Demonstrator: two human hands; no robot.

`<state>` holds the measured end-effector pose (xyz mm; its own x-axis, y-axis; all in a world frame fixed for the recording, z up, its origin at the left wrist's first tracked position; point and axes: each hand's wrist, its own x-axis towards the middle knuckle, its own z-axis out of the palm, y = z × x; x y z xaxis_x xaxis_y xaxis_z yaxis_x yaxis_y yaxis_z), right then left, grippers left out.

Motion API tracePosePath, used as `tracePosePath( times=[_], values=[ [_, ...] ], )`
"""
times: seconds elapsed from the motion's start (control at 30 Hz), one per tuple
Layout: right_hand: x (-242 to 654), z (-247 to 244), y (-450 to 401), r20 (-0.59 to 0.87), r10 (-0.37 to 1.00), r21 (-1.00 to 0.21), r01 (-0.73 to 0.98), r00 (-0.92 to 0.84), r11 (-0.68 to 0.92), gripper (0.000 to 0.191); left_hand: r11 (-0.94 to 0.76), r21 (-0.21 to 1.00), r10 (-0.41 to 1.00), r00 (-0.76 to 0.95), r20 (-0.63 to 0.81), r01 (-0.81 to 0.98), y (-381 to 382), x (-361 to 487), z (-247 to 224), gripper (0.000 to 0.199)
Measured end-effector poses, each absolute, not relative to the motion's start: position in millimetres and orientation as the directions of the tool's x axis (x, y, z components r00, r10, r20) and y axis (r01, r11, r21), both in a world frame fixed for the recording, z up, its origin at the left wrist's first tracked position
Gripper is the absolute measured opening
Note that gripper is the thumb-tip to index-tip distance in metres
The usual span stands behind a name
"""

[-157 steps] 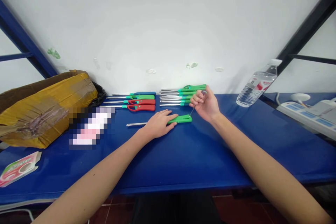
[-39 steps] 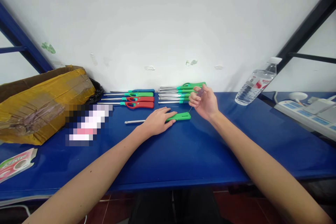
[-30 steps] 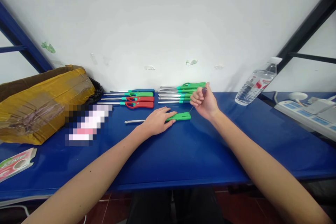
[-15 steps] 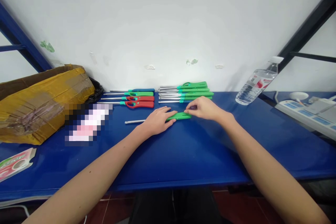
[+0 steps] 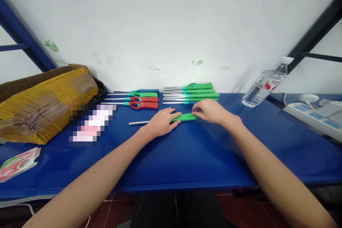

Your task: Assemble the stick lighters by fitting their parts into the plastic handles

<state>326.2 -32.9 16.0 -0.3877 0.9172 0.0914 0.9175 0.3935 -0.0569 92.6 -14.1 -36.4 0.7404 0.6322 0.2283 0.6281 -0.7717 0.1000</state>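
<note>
A green long-necked gas lighter lies flat on the blue table, its metal tube pointing left. My left hand covers its middle, with thumb and fingers on either side of the handle, holding it against the tabletop. At the handle's right end is my right hand, fingers pinched together. Something small and dark shows within the right hand's grip, too hidden to name. Behind my hands lies a group of green lighters. Left of them are two red lighters, a green one and a blue one.
A taped cardboard box stands on the left, with a torn printed card in front. On the right are a tilted water bottle and a white power strip. A white wall rises behind the table.
The view has shifted slightly. My right hand's fingertips sit a little further toward the lighter's right end; my left hand stays on the lighter.
</note>
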Motion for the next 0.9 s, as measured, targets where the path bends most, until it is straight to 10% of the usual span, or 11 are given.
tracePosePath(
  times=[0.9],
  values=[
    [325.9, 10.9, -35.9, 0.08, 0.913, -0.011, 0.915, -0.401, 0.403, 0.016, -0.764, 0.102, 0.642, 0.735, 0.219, 0.637, -14.2, 92.3, -38.5, 0.047]
  ],
)
